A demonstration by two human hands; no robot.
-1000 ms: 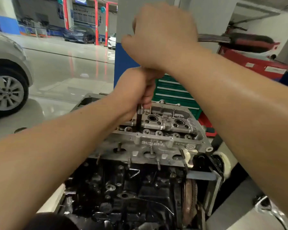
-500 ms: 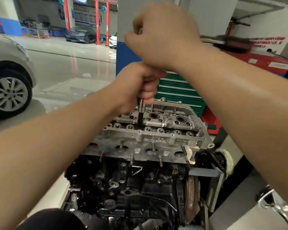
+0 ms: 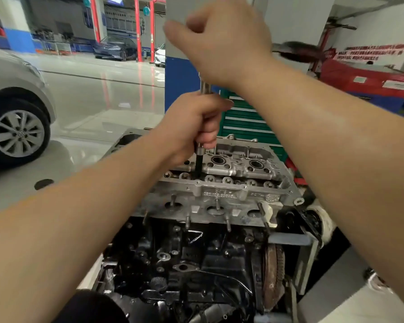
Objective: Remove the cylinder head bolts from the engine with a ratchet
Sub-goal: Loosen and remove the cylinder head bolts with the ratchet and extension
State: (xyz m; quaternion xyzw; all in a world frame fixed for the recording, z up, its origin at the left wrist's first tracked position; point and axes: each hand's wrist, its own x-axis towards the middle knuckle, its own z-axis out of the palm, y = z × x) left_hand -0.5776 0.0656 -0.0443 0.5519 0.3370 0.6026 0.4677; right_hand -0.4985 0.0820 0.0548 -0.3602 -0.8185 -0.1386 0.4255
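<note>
- Change: compared with half a second earlier, the right hand (image 3: 222, 40) sits higher above the left hand (image 3: 191, 127), so a short length of bright extension bar (image 3: 205, 86) now shows between them; the lower end remains in the same recess of the cylinder head (image 3: 222, 183).
- Meaning (judgement): the tool appears to be rising as a bolt backs out; that bolt is probably loosening, not yet lifted free.
- Left hand: fingers curled closed round the bar, steadying it upright; the dark socket end (image 3: 198, 164) projects below the fist into the head.
- Right hand: closed in a fist at the bar's top, presumably on the ratchet, which is hidden.
- Bolts: none plainly visible; the one being worked lies beneath the socket.
</note>
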